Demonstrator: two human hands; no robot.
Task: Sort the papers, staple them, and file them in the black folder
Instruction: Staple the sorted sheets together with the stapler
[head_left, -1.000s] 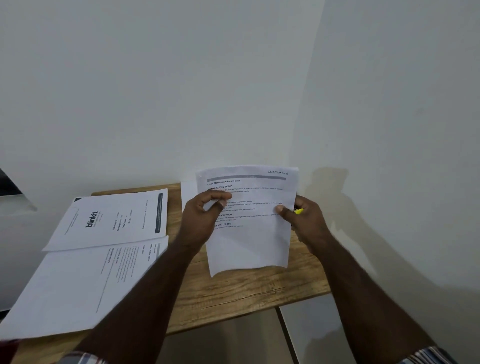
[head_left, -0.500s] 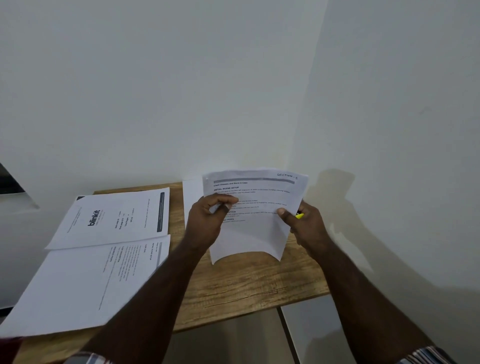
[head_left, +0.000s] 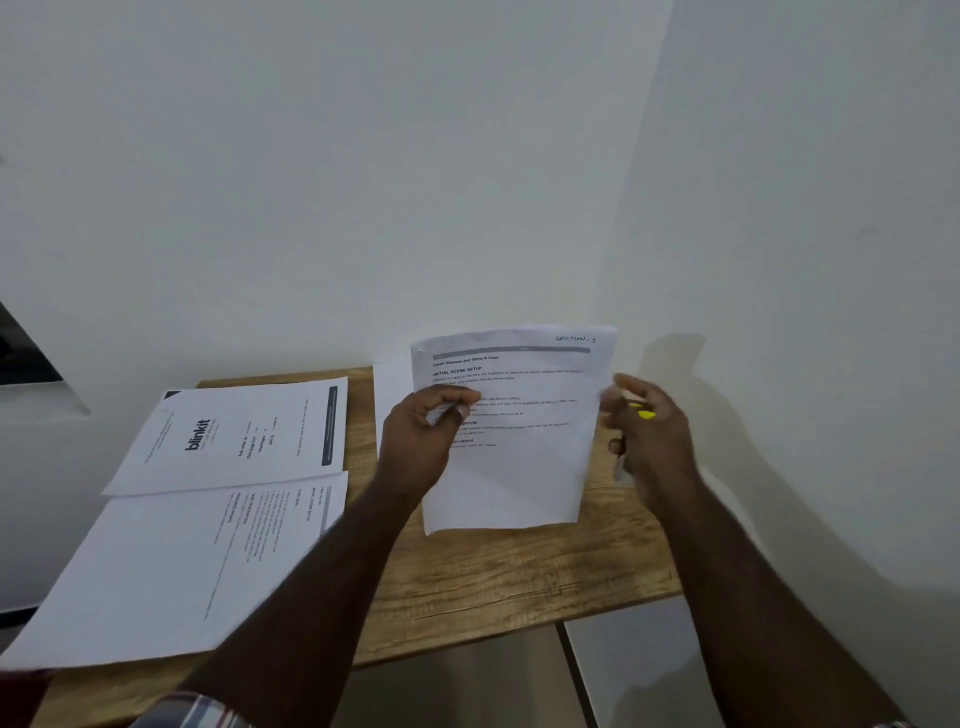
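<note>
My left hand pinches the left edge of a printed sheet marked "Section 1" and holds it upright over the wooden table. Blurred, my right hand is just off the sheet's right edge with its fingers curled round a small yellow-tipped thing; what that thing is I cannot tell. A "blinkit" sheet and another printed sheet lie flat on the table's left side. No black folder shows.
A further white sheet peeks out behind the held one. White walls close the table in at the back and right. The table's front edge runs below my arms. A dark object sits at the far left.
My right thumb has come off the held sheet and the hand has shifted slightly right. The sheet, bowed half a second ago, now hangs straighter from my left hand alone.
</note>
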